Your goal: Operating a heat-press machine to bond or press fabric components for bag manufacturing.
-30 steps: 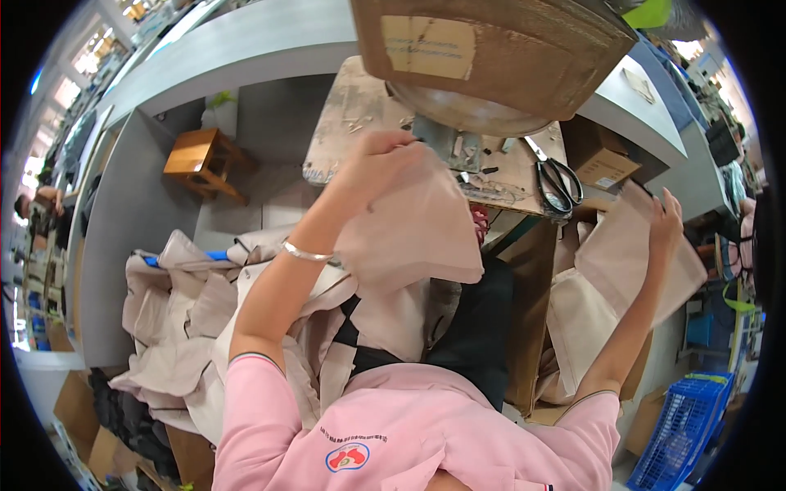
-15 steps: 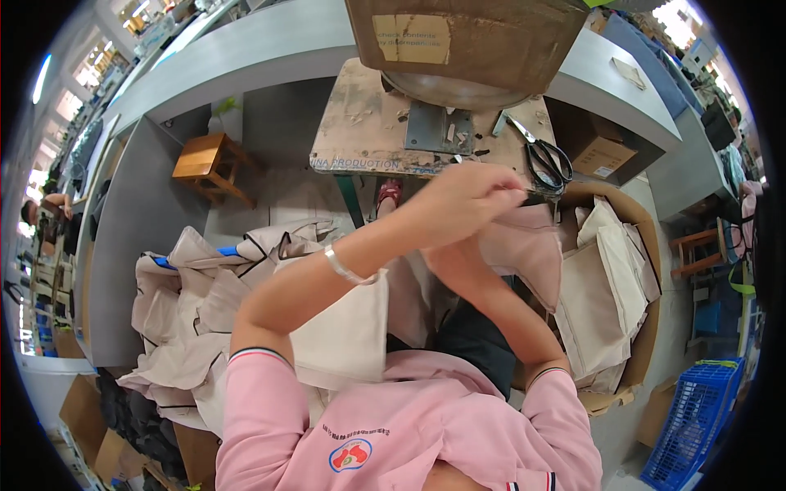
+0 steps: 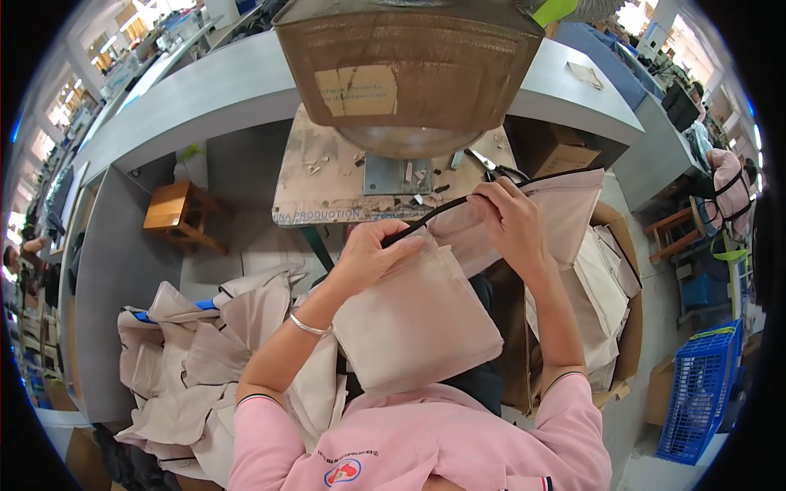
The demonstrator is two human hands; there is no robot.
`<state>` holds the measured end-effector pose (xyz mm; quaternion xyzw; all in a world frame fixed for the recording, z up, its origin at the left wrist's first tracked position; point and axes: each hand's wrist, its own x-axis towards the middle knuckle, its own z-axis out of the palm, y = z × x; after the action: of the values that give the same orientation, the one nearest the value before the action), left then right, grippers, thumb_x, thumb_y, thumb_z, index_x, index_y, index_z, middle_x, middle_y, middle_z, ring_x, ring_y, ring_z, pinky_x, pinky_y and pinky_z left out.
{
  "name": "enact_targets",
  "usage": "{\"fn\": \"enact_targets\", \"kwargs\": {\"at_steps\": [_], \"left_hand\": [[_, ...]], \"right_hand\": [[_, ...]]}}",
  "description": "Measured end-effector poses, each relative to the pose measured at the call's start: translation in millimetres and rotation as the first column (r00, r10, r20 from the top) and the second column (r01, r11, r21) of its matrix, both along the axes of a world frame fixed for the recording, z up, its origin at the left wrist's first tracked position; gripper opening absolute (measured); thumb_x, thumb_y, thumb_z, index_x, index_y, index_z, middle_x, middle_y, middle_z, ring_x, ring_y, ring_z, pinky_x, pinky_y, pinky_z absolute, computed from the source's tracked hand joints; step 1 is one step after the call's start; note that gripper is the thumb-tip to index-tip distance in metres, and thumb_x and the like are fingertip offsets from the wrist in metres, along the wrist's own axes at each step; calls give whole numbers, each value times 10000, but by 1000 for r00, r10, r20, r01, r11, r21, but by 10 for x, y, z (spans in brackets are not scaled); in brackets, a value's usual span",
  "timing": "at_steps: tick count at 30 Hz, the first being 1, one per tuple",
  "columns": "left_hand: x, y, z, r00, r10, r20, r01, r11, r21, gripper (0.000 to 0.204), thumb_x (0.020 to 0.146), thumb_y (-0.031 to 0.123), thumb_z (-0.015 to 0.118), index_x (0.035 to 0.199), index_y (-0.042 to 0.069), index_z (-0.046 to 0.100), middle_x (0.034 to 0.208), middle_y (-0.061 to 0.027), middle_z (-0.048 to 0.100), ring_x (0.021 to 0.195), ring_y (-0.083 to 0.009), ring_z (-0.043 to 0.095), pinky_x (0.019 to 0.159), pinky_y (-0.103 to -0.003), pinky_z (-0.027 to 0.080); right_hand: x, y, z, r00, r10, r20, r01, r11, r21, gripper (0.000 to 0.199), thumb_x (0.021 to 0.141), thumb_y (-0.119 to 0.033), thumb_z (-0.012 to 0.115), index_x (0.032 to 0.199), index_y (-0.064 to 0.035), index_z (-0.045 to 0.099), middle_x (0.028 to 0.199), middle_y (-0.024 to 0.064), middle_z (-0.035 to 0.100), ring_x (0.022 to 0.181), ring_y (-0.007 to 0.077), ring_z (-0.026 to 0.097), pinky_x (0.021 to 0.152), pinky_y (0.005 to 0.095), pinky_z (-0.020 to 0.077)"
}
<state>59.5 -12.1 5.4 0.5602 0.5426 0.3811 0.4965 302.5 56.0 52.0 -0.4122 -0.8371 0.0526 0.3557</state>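
Note:
I hold a beige fabric bag in front of me above my lap. My left hand pinches its upper left edge together with a black strap. My right hand grips the strap and the bag's upper right fabric. The strap stretches between both hands. A silver bracelet is on my left wrist. Just beyond my hands stands a worn wooden work table with a press machine on it.
A pile of beige bags lies at my left. A cardboard box at my right holds more bags. Scissors lie on the table. A small wooden stool stands at left, a blue crate at right.
My hands came together and lifted the bag toward the table. The right hand, earlier out at the box, now grips the strap beside the left.

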Motion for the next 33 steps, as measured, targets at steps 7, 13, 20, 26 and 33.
{"fn": "enact_targets", "kwargs": {"at_steps": [7, 13, 20, 26, 33], "left_hand": [[-410, 553, 283, 989, 54, -135, -58, 998, -19, 247, 847, 115, 768, 1045, -31, 765, 825, 26, 697, 714, -30, 564, 676, -201, 480], [-482, 896, 269, 998, 55, 1, -55, 993, 108, 254, 814, 118, 772, 1026, -22, 768, 790, -15, 694, 683, -64, 574, 619, -245, 478], [-462, 970, 366, 986, 71, 149, -84, 993, 80, 396, 763, 29, 824, 1127, -56, 694, 1091, -121, 720, 951, -158, 691, 841, -267, 571], [-474, 983, 390, 972, 41, 230, -65, 993, 98, 426, 731, 8, 840, 1127, -57, 695, 1095, -119, 716, 967, -172, 689, 852, -267, 572], [-550, 974, 246, 973, 75, 219, -115, 978, 175, 269, 794, 50, 799, 1037, -39, 724, 967, -71, 731, 882, -127, 684, 780, -254, 563]], "right_hand": [[-193, 459, -54, 996, 53, -74, -56, 998, -41, 111, 918, -146, 637, 986, -79, 694, 943, 88, 682, 779, 343, 666, 668, 425, 514], [-280, 758, -191, 998, 5, -67, -6, 1000, -16, 160, 862, -120, 663, 1005, -58, 700, 983, 125, 692, 816, 362, 664, 695, 440, 519], [-233, 886, -212, 999, -36, -4, 36, 999, -33, 163, 832, -80, 647, 984, -44, 695, 966, 151, 683, 830, 384, 654, 701, 458, 516], [-214, 843, -145, 999, -31, -33, 30, 999, -30, 181, 796, -54, 650, 971, -35, 693, 953, 167, 679, 831, 389, 652, 699, 453, 510], [-167, 810, -79, 993, -66, -99, 71, 997, 42, 145, 841, -54, 665, 977, -10, 691, 924, 181, 679, 780, 359, 659, 699, 406, 514]]}}
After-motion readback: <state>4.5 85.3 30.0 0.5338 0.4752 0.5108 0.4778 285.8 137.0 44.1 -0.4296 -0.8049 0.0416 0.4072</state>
